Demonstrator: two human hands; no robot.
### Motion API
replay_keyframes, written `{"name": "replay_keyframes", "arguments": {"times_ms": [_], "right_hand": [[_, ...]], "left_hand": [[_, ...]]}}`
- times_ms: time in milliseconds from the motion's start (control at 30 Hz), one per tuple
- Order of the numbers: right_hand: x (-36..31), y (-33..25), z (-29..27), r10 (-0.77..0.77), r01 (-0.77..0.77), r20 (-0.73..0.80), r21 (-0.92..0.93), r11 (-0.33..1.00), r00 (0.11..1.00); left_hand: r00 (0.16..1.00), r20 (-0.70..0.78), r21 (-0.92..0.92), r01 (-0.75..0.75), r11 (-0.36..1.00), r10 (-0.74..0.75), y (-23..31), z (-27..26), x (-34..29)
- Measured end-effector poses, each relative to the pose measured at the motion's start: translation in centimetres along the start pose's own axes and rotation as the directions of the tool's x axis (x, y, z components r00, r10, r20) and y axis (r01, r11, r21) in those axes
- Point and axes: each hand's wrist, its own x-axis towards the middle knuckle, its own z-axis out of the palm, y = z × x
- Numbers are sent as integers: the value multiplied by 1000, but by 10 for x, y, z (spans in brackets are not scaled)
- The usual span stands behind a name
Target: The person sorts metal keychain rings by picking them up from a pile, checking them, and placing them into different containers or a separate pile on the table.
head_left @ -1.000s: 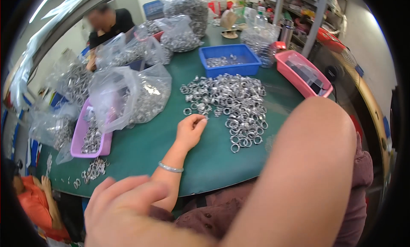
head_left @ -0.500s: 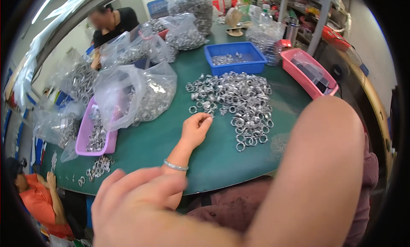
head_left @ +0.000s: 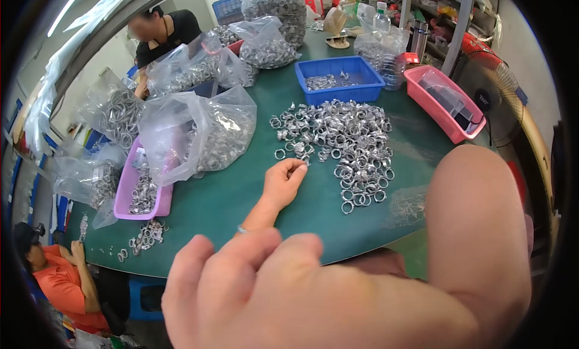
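Observation:
My left hand [head_left: 284,185], a bangle at its wrist, rests on the green table at the near left edge of a heap of silver metal rings [head_left: 356,135]. Its thumb and fingers are pinched together. Whatever they hold is too small to make out. Close in front of the camera, my right hand [head_left: 271,295] is large and slightly blurred, its back showing. Its loosely bent fingers stand apart, and nothing shows in them. My bent right arm rises at the right and covers part of the table.
Behind the heap stands a blue tray [head_left: 339,95] with some rings; a pink basin [head_left: 446,104] is to its right. At left are a purple basin [head_left: 125,195] and clear bags of rings [head_left: 226,129]. Two people sit around the table. A fan [head_left: 485,98] stands at right.
The view has shifted slightly, so the table's contents appear further right. My right hand has moved right in the picture and its fingers are more bent. My left hand remains pinched beside the heap.

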Motion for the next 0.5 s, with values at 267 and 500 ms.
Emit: {"name": "replay_keyframes", "arguments": {"times_ms": [267,500], "right_hand": [[16,1,-8,-379,401,-340,-6,916,861],[18,13,-10,-488,508,-319,-25,861,812]], "left_hand": [[994,19,-146,110,983,-109,-11,-4,0],[998,-28,-25,50,998,-50,-1,-5,-2]]}}
